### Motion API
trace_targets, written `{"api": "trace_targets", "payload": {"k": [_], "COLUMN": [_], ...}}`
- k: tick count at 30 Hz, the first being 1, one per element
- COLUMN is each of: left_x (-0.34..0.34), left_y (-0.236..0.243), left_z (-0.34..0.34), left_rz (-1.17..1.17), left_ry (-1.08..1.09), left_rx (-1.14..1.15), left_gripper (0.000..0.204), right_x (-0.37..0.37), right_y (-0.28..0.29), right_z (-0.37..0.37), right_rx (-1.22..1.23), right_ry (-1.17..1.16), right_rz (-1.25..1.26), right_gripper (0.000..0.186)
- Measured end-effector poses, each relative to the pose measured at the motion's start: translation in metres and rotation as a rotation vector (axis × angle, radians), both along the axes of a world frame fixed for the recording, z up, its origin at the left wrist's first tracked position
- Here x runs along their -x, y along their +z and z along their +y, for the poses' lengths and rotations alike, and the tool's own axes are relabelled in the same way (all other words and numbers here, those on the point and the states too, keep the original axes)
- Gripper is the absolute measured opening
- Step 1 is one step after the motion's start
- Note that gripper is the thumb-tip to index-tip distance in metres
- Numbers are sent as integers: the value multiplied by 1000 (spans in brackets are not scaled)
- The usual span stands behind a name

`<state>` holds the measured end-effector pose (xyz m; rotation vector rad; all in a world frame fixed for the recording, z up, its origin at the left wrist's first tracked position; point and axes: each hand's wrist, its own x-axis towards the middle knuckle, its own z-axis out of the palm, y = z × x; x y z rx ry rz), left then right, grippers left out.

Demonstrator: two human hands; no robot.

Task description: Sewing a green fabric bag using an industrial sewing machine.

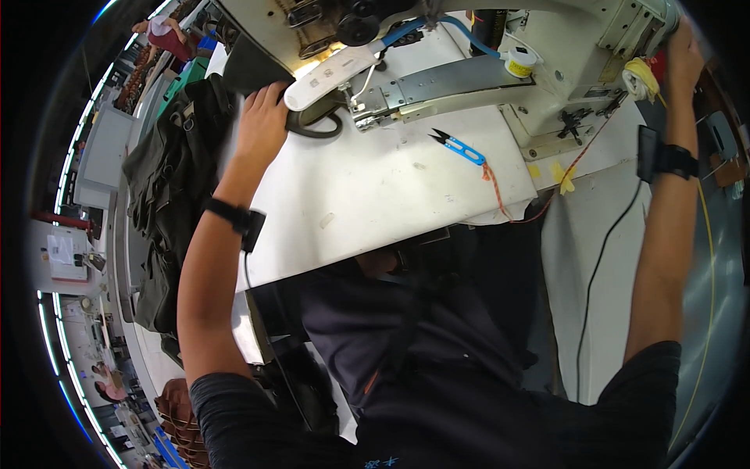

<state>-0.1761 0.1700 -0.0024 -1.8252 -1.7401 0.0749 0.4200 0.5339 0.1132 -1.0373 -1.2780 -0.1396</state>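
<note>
My left hand (pixel 264 121) is closed on a dark olive fabric piece (pixel 262 66) at the left of the sewing machine's needle area. A curved strap loop (pixel 319 131) of the same colour shows just right of my fingers, under the white lamp (pixel 332 78). High at the right, my right hand (pixel 683 62) is at the handwheel (pixel 666 14) on the end of the sewing machine (pixel 551 78), fingers curled and partly hidden. Blue thread snips (pixel 462 148) with an orange cord lie on the white table (pixel 367 199), below the machine's arm.
Dark olive bags (pixel 176 156) are heaped left of the table. A yellow-white cloth bundle (pixel 641 80) hangs beside my right wrist. A white spool (pixel 519 62) sits on the machine. Black wrist straps with cables are on both arms. Other people (pixel 166 35) are far off at the left.
</note>
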Motion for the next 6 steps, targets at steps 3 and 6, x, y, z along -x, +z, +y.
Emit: {"api": "trace_targets", "payload": {"k": [3,6], "left_x": [-36,-66], "left_y": [0,7], "left_z": [-58,-102], "left_rz": [38,-10], "left_ry": [105,203], "left_rx": [-16,-27], "left_gripper": [48,53], "right_x": [2,-4], "right_y": [-5,2], "right_z": [-2,-4], "right_rx": [71,122], "right_ry": [111,253], "right_rz": [73,160], "right_gripper": [73,69]}}
